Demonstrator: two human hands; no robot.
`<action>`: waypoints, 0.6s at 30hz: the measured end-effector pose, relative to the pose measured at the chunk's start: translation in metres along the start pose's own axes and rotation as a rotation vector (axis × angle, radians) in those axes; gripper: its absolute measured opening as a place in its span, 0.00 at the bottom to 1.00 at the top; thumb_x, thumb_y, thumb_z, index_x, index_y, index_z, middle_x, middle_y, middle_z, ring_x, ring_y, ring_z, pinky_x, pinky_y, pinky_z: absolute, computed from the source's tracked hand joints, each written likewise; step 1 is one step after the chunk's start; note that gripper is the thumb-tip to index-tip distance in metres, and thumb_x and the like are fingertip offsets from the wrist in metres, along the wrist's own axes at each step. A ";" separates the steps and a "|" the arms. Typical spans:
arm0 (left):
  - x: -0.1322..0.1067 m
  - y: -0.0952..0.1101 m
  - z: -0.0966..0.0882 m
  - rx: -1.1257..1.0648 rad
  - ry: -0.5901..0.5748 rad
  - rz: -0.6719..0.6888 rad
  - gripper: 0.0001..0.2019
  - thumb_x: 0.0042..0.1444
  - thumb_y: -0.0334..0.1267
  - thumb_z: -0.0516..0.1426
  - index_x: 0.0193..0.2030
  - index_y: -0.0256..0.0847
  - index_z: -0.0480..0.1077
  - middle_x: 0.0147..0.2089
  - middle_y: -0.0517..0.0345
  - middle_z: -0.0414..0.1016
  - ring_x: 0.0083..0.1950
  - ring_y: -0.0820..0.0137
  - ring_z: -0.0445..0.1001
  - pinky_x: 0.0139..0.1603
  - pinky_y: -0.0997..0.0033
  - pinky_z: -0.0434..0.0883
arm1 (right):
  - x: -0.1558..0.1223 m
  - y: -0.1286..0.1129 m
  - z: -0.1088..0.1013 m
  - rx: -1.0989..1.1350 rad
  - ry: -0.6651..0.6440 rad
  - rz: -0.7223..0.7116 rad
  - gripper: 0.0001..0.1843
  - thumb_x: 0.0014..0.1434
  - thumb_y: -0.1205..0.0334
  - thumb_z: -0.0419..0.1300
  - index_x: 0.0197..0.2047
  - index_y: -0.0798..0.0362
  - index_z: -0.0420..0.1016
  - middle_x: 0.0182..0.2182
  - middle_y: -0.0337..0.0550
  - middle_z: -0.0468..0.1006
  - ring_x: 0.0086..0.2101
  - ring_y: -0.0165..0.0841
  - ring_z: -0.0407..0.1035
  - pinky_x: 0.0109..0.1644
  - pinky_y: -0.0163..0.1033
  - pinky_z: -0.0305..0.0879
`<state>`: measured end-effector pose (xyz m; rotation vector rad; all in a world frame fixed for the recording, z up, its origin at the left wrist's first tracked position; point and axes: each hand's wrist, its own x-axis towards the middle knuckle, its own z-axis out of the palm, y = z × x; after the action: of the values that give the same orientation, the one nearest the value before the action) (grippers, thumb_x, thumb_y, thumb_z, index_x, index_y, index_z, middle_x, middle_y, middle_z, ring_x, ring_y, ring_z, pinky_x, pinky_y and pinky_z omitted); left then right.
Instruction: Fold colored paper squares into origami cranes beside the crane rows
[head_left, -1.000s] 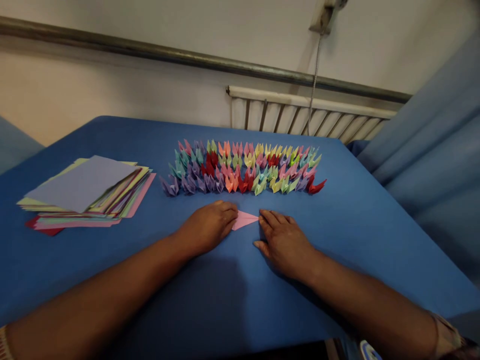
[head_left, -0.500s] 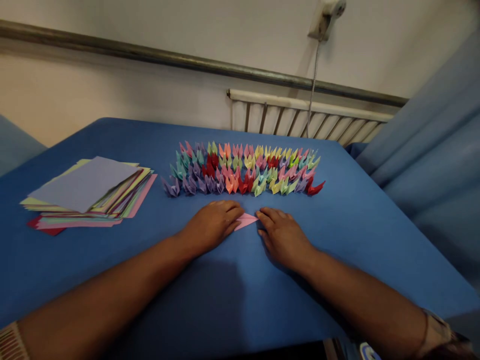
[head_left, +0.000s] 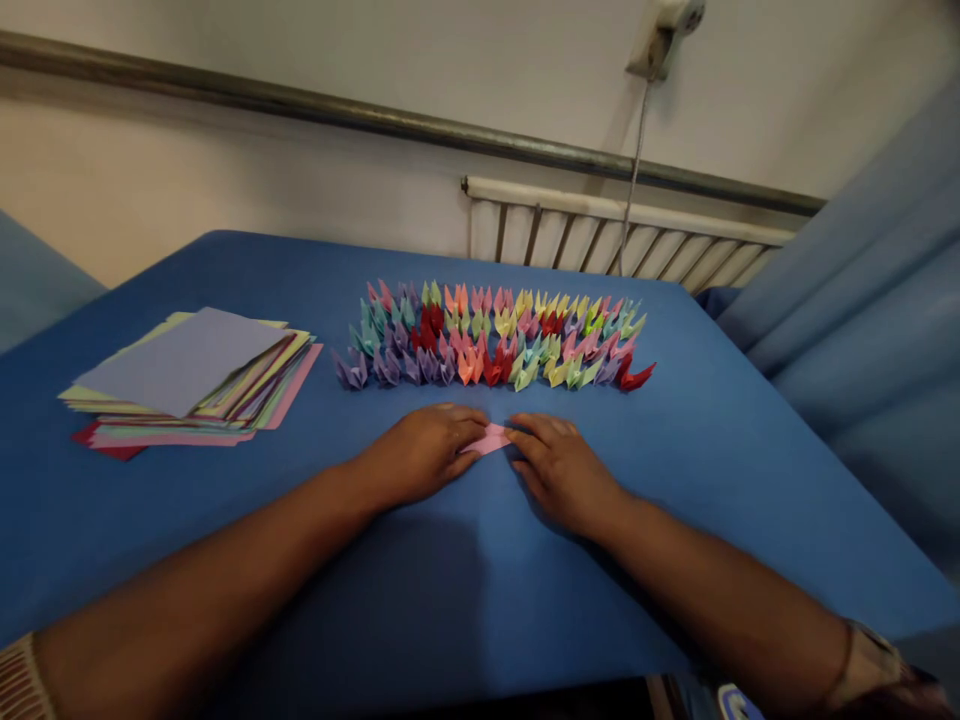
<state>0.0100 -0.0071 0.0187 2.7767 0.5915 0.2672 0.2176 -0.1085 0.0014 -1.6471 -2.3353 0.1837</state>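
Observation:
Between my two hands a small pink folded paper (head_left: 492,439) lies on the blue tabletop, its ends covered by fingers. My left hand (head_left: 424,452) has its thumb and fingers closed on the paper's left end. The fingertips of my right hand (head_left: 564,468) touch the right tip, pressing it against the table. Just beyond the hands stand several rows of origami cranes (head_left: 497,366) in many colours.
A loose stack of coloured paper sheets (head_left: 184,362), lilac on top, lies to the left. The blue table (head_left: 720,450) reaches towards a wall with a metal pipe (head_left: 375,118) and a radiator (head_left: 585,235). Blue curtain (head_left: 877,290) hangs along the right.
The right fingertips have moved left onto the tip of the pink paper, so less of it shows. The camera view has shifted slightly.

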 end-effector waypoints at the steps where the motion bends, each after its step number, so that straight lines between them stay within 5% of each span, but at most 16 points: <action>1: -0.002 0.000 0.000 -0.029 -0.001 -0.002 0.15 0.63 0.39 0.53 0.55 0.41 0.70 0.55 0.52 0.74 0.55 0.64 0.72 0.57 0.63 0.67 | 0.002 -0.002 0.001 0.029 0.012 -0.034 0.21 0.66 0.63 0.51 0.61 0.57 0.67 0.60 0.51 0.68 0.57 0.40 0.60 0.61 0.47 0.57; 9: -0.013 0.000 0.007 -0.076 0.068 -0.023 0.13 0.66 0.40 0.51 0.51 0.41 0.73 0.55 0.51 0.74 0.55 0.66 0.73 0.58 0.65 0.68 | 0.030 -0.014 0.003 0.083 -0.059 -0.075 0.14 0.65 0.62 0.55 0.52 0.56 0.73 0.48 0.49 0.75 0.49 0.38 0.65 0.53 0.44 0.60; 18: -0.011 -0.006 0.004 -0.070 0.063 -0.032 0.12 0.65 0.37 0.51 0.44 0.39 0.75 0.50 0.52 0.75 0.50 0.67 0.74 0.54 0.66 0.69 | 0.031 -0.004 0.013 0.045 0.018 -0.081 0.13 0.68 0.60 0.51 0.45 0.55 0.75 0.43 0.48 0.76 0.45 0.37 0.67 0.48 0.43 0.60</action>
<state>-0.0009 -0.0077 0.0117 2.6980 0.6283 0.3627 0.2003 -0.0797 -0.0052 -1.5235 -2.3618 0.2021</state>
